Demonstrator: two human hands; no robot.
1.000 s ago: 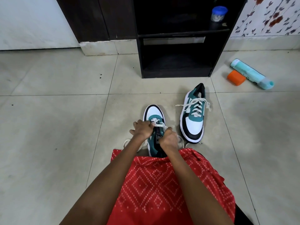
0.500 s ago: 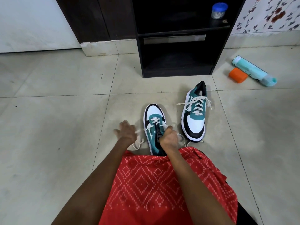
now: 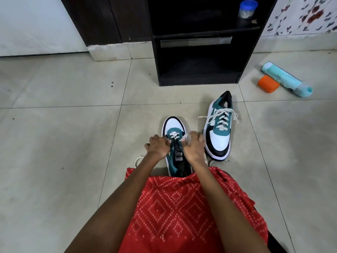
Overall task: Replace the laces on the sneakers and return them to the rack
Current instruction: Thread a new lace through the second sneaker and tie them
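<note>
A teal, white and black sneaker (image 3: pixel 174 125) stands on the floor just in front of my red-clad lap, toe pointing away. Its white lace (image 3: pixel 174 135) crosses only the lowest eyelets. My left hand (image 3: pixel 157 146) pinches the lace at the shoe's left side. My right hand (image 3: pixel 194 147) grips the lace at the right side, blurred. Loose lace ends trail by the heel (image 3: pixel 138 160). The second sneaker (image 3: pixel 219 138), fully laced, lies to the right with its toe towards me. The black shoe rack (image 3: pixel 198 73) stands ahead.
A blue-lidded jar (image 3: pixel 247 9) sits on the rack's upper shelf. An orange cap (image 3: pixel 268 84) and a mint-green bottle (image 3: pixel 286 79) lie on the tiled floor at right. A dark door frame (image 3: pixel 102 21) stands at left of the rack.
My left hand, pulled out to the left half a second ago, has come back to the shoe's lace. My right hand has moved forward along the shoe's right side.
</note>
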